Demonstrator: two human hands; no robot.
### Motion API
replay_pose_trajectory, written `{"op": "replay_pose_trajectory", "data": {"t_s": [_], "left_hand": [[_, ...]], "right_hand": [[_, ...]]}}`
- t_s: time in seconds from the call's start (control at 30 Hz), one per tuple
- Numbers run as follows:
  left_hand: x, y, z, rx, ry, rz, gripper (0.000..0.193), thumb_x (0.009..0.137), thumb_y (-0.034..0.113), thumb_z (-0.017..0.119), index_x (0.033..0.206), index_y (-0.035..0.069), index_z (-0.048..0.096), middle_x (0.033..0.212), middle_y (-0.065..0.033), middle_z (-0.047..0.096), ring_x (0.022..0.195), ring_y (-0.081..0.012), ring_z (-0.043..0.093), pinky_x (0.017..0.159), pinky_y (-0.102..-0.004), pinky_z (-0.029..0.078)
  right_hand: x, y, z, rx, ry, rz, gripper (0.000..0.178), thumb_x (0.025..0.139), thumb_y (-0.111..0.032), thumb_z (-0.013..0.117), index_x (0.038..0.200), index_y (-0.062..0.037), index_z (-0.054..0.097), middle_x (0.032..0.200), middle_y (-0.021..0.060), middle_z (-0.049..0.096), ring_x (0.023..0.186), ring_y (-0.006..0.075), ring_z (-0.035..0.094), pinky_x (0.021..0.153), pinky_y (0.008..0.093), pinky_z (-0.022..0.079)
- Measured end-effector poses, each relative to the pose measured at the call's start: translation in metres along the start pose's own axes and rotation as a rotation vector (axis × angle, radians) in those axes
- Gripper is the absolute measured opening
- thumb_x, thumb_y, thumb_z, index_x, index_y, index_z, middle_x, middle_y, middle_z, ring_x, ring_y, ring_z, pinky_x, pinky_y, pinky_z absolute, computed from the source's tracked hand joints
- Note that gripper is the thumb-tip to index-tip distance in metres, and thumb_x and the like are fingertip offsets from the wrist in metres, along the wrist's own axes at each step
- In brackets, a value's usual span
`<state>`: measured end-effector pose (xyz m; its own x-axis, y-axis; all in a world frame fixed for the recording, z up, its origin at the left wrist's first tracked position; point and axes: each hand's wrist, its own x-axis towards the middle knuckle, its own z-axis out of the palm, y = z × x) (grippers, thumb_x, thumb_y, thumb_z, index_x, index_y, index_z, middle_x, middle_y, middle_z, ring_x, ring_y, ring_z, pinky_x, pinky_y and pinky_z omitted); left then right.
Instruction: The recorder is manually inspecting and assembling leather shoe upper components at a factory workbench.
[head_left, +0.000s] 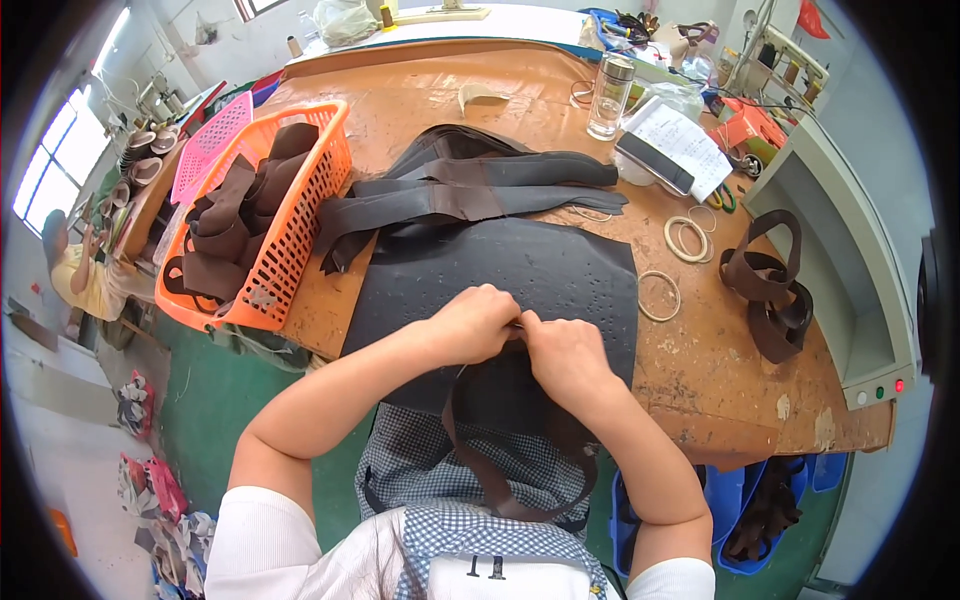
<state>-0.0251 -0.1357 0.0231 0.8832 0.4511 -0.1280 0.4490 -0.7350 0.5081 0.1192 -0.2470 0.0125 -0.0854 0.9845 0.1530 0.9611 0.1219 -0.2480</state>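
My left hand [476,324] and my right hand [566,360] meet over the front part of a black mat [500,255] on the table. The fingers of both are closed, pinching a dark brown strip [492,482] between them. The strip hangs in a long loop over the mat's front edge, down to my checked apron [415,455]. My knuckles hide the pinched part. Rows of small holes mark the mat's surface. Just beyond it lies a pile of long, flat, dark strips [470,190].
An orange basket [290,240] of brown strips stands at the left. To the right are tape rolls [686,240], coiled brown strips [768,285], a phone [655,163] on papers and a glass bottle [608,100]. A grey machine frame [850,250] borders the table's right side.
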Motion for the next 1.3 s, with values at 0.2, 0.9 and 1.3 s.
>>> {"op": "replay_pose_trajectory", "data": {"t_s": [0.2,0.9,1.3], "left_hand": [[-0.015,-0.002,0.029,0.247,0.195,0.253,0.019,0.076,0.003,0.062,0.092,-0.001,0.053,0.074,-0.0182,0.065,0.072,-0.0381,0.067,0.066,-0.0454,0.054],[-0.043,-0.005,-0.012,-0.412,0.441,-0.165,0.03,0.098,0.016,0.061,0.121,-0.002,0.06,0.117,-0.0192,0.069,0.11,-0.0324,0.067,0.092,-0.0404,0.054],[0.042,-0.094,-0.026,0.681,0.855,-0.003,0.03,0.075,0.005,0.068,0.105,0.004,0.063,0.108,-0.0121,0.064,0.104,-0.0323,0.06,0.098,-0.0425,0.045]], "right_hand": [[-0.006,-0.006,0.01,-0.037,0.112,-0.079,0.004,0.08,-0.006,0.056,0.078,-0.0043,0.059,0.064,0.0155,0.067,0.056,0.0293,0.068,0.054,0.04,0.054],[-0.061,0.171,-0.186,-0.612,0.655,0.776,0.025,0.096,-0.019,0.054,0.108,-0.0098,0.073,0.091,0.023,0.071,0.087,0.0414,0.068,0.079,0.0515,0.053],[-0.069,0.117,-0.091,0.247,0.592,0.435,0.018,0.09,-0.006,0.059,0.104,-0.0011,0.069,0.075,0.0165,0.069,0.064,0.0216,0.064,0.062,0.0358,0.05]]}}
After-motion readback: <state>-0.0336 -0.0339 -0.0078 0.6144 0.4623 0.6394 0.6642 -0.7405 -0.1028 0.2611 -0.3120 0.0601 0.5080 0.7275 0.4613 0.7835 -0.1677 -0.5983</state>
